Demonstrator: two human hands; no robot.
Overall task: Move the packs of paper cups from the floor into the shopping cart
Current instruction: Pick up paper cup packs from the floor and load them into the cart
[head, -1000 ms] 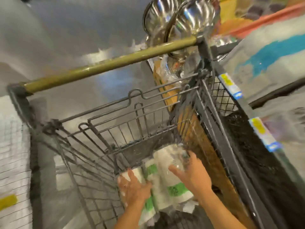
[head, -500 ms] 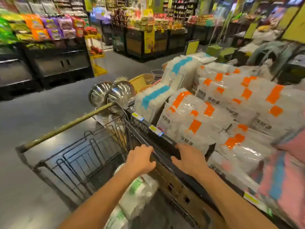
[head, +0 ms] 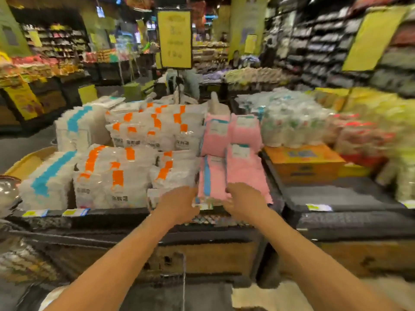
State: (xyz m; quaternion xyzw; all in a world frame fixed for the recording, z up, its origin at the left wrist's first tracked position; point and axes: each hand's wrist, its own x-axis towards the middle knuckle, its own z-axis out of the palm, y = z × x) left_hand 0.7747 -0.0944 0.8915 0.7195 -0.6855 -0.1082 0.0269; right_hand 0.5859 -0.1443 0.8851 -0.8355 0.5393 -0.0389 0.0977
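Left of the pink pack (head: 244,173) stand orange-patched white bags (head: 112,176). The left hand (head: 179,205) and right hand (head: 244,204) flank its lower end, grip too blurred to tell. Right of it, film-wrapped white packs of paper cups (head: 292,124) sit stacked on the shelf (head: 336,196).

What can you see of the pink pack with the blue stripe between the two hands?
The pink pack looks soft and seems wrapped in clear film, with one blue stripe running along its length. It lies sloped on the black display shelf, lower end toward the camera. White packs with orange marks sit beside its left side, a second pink pack beside its right. The left hand and right hand flank its lower end; the blur hides whether their fingers touch it.
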